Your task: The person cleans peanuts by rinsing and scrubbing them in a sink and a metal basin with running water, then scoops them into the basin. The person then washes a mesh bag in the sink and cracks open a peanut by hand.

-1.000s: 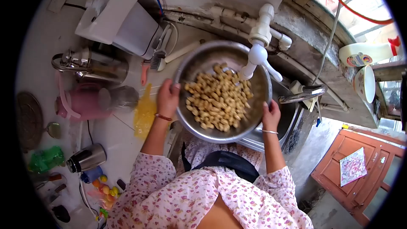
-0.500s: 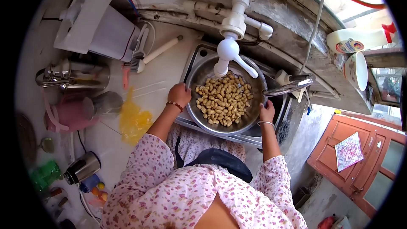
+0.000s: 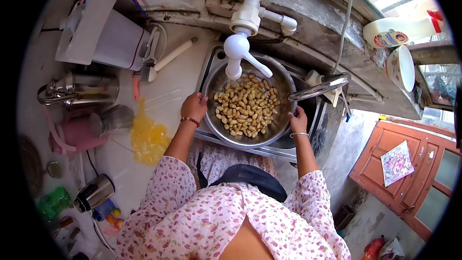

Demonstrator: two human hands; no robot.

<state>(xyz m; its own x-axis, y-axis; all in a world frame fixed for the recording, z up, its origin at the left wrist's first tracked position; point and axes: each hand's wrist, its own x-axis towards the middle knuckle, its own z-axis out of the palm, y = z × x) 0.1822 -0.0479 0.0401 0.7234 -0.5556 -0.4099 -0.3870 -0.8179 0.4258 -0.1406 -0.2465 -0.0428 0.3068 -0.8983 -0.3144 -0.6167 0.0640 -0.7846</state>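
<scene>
A wide metal basin [image 3: 281, 132] sits at the sink [image 3: 204, 74], under a white plastic tap [image 3: 237, 48]. Unshelled peanuts [image 3: 246, 106] cover much of its bottom. My left hand [image 3: 194, 106], with a beaded bracelet at the wrist, grips the basin's left rim. On the right rim is my right hand [image 3: 298, 119], a bangle at its wrist, thumb over the edge. The fingers under the rim are partly hidden on both sides.
A metal spout [image 3: 321, 86] reaches over the basin's right edge. On the left counter lie a yellow plastic bag [image 3: 148, 137], a brush [image 3: 148, 72], a pink jug [image 3: 79, 130] and a steel kettle [image 3: 91, 88]. A bottle [image 3: 399, 31] and a bowl [image 3: 400, 68] stand right.
The basin has gone down into the sink area with both hands still on its rim. The peanuts have spread a little. The camera view has shifted, so the surroundings sit further left.
</scene>
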